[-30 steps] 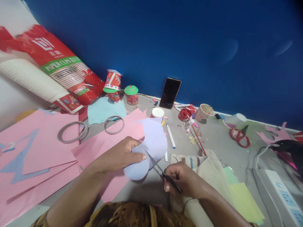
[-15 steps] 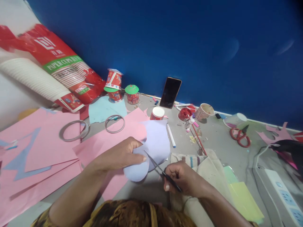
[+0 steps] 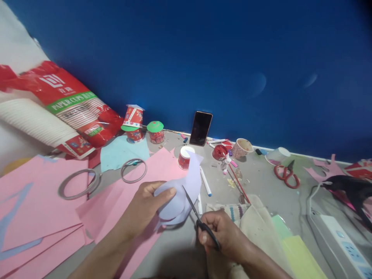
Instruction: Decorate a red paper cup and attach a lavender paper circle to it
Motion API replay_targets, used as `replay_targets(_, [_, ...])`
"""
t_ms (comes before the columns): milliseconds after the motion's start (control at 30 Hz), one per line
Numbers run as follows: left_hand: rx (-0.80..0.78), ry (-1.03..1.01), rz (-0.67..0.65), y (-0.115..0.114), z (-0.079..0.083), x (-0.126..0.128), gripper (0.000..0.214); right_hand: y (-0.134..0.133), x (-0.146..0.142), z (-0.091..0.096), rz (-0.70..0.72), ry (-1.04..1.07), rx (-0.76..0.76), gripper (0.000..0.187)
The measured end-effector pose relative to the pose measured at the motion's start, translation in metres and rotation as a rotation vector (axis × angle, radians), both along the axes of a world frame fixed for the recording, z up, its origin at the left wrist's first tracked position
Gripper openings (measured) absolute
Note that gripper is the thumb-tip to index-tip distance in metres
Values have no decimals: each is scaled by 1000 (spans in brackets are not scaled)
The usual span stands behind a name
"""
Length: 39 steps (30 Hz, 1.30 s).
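My left hand (image 3: 151,203) pinches a piece of lavender paper (image 3: 173,201), thumb on top and fingers beneath. A rounded shape is partly cut in the paper, and a strip of it curls up on the far right side. In my right hand (image 3: 219,232) are black-handled scissors (image 3: 193,207), their blades pointing up and left at the paper's cut edge. Just beyond the paper stands a red paper cup (image 3: 183,162) with a white top. A white marker (image 3: 205,181) with a blue end lies to the right of the paper.
Pink sheets (image 3: 37,209) and bangles (image 3: 134,170) lie on the left. Decorated cups (image 3: 133,118) and a bag of paper cups (image 3: 78,104) stand behind. A phone (image 3: 201,128) leans on the blue wall. Red scissors (image 3: 287,175), cloth (image 3: 252,221) and a power strip (image 3: 343,236) are rightward.
The lavender paper has been turned in my left hand, and its outer strip now sticks up. The scissors still meet its edge. The camera view has tilted up slightly.
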State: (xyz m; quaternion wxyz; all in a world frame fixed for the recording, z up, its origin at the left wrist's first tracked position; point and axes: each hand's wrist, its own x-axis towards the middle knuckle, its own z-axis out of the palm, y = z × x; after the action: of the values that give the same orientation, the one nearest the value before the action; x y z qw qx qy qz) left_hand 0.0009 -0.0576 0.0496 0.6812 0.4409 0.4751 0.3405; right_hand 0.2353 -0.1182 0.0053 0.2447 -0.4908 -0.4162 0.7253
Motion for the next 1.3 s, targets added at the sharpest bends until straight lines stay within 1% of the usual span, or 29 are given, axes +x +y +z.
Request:
replay_targets(100, [-64, -28, 67, -5, 1, 7, 49, -1, -1, -4, -12, 49, 1, 59])
replay_targets(167, [-46, -11, 103, -5, -2, 8, 50, -2, -3, -7, -28, 71, -7, 61])
replay_targets(267, [-6, 19, 124, -3, -8, 7, 50, -4, -5, -9, -34, 97, -32, 63])
replay_targets(367, [-22, 27, 123, -2, -9, 7, 48, -4, -6, -9, -31, 107, -46, 61])
replay_targets(500, [-41, 42, 123, -3, -1, 9, 48, -4, -6, -9, -37, 87, -72, 56])
replay_targets(600, [-28, 48, 100, -3, 3, 10, 48, -4, -5, -8, -42, 88, -73, 58])
replay_targets(867, [-32, 67, 90, 0, -2, 6, 45, -5, -5, -8, -40, 89, -66, 56])
replay_targets(1100, [-27, 100, 56, 3, 0, 2, 39, -5, -5, -10, -12, 102, -66, 55])
replay_targets(1300, [-54, 96, 31, 3, 2, 2, 40, -5, -4, -10, -2, 81, -95, 55])
